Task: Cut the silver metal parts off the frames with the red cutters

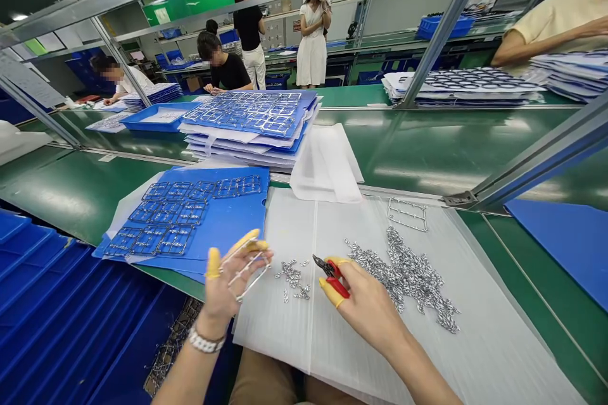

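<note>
My left hand (230,281), with yellow finger covers, holds a small metal frame (247,267) with thin bars, tilted above the edge of the white sheet (294,228). In my right hand (363,297) are red-handled cutters (334,274), their dark tips pointing left. Between the two hands lies a small pile of metal pieces (292,278). A much larger pile of them (403,272) spreads to the right of my right hand. Another metal frame (407,214) rests at the back of the sheet. Rows of similar frames (166,209) lie on the blue board (237,221) at the left.
Behind the sheet stands a tall stack of blue boards and white sheets (251,139), with a blue tray (156,117) left of it. Blue crates (57,304) fill the lower left. A metal post (532,152) rises at the right. Several people are across the bench.
</note>
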A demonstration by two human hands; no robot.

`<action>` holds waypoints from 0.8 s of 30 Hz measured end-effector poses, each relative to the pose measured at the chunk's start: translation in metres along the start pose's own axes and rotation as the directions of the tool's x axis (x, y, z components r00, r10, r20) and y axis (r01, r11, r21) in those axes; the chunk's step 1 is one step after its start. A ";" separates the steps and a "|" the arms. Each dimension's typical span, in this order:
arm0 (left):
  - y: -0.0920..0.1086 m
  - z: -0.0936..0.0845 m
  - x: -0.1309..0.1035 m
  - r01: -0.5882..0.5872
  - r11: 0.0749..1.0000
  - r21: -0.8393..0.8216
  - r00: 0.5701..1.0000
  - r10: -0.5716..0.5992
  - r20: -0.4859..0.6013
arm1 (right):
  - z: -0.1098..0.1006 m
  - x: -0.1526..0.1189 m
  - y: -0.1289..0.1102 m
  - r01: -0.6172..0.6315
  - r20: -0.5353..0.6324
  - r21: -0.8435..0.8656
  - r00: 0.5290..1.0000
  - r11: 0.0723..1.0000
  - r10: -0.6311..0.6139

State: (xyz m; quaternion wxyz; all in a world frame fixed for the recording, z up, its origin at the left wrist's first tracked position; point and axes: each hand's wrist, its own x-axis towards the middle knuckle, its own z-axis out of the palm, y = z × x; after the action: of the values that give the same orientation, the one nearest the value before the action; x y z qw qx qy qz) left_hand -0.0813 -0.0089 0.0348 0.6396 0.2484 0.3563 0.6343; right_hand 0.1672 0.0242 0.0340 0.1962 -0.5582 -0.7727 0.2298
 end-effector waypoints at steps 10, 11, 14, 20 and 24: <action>0.059 -0.185 -0.143 0.276 0.845 0.458 0.739 0.118 -0.663 | 0.009 -0.007 0.019 0.017 0.075 0.099 0.997 0.995 -0.025; 0.059 -0.200 -0.147 0.297 0.747 0.595 0.709 0.245 -0.661 | 0.012 -0.006 0.018 0.060 0.061 0.111 0.996 0.992 -0.067; 0.065 -0.227 -0.143 0.280 0.526 0.803 0.682 0.479 -0.552 | 0.022 0.001 0.017 0.179 0.023 0.134 0.983 0.975 -0.184; 0.105 -0.161 -0.045 -0.026 0.317 0.948 0.875 0.467 -0.132 | 0.036 0.010 0.011 0.261 0.003 0.168 0.964 0.951 -0.266; 0.112 -0.077 0.065 -0.190 -0.270 0.944 0.938 0.233 0.255 | 0.040 0.012 0.003 0.280 -0.127 0.180 0.957 0.943 -0.260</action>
State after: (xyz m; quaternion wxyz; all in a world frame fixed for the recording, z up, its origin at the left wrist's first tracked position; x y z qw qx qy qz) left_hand -0.2156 0.0533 0.0634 0.0771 0.7008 0.6738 0.2214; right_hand 0.1436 0.0315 -0.0001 0.3189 -0.4358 -0.8045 0.2473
